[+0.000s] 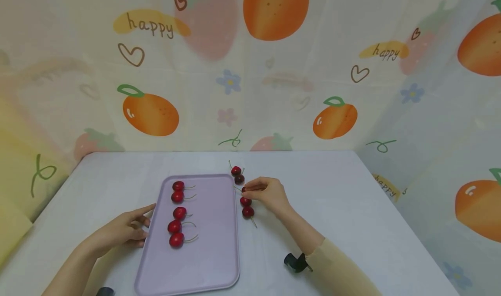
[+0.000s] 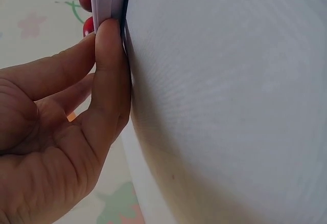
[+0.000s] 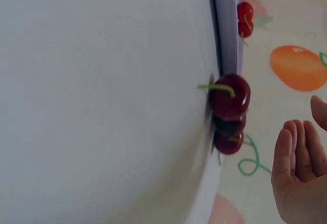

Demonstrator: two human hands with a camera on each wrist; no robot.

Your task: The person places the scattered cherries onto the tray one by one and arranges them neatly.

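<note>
My left hand (image 1: 121, 230) is at the left edge of a lilac tray (image 1: 211, 243). In the left wrist view, fingertips of that hand (image 2: 66, 116) touch the tray's rim (image 2: 108, 1). Several red cherries with stems, among them a middle cherry (image 1: 179, 213), lie in a column on the tray. My right hand (image 1: 270, 193) hovers over more cherries beside the tray's right edge, partly covering one cherry (image 1: 243, 190). The right wrist view shows this hand (image 3: 301, 168) with straight fingers, thumb apart, away from the nearest dark cherry (image 3: 230, 97).
Two cherries (image 1: 236, 170) lie by the tray's far right corner, and another cherry (image 1: 248, 212) lies below my right hand. A white cloth (image 1: 332, 191) covers the table. Behind it hangs a fruit-printed curtain (image 1: 266, 82). A black object (image 1: 295, 263) is at my right sleeve.
</note>
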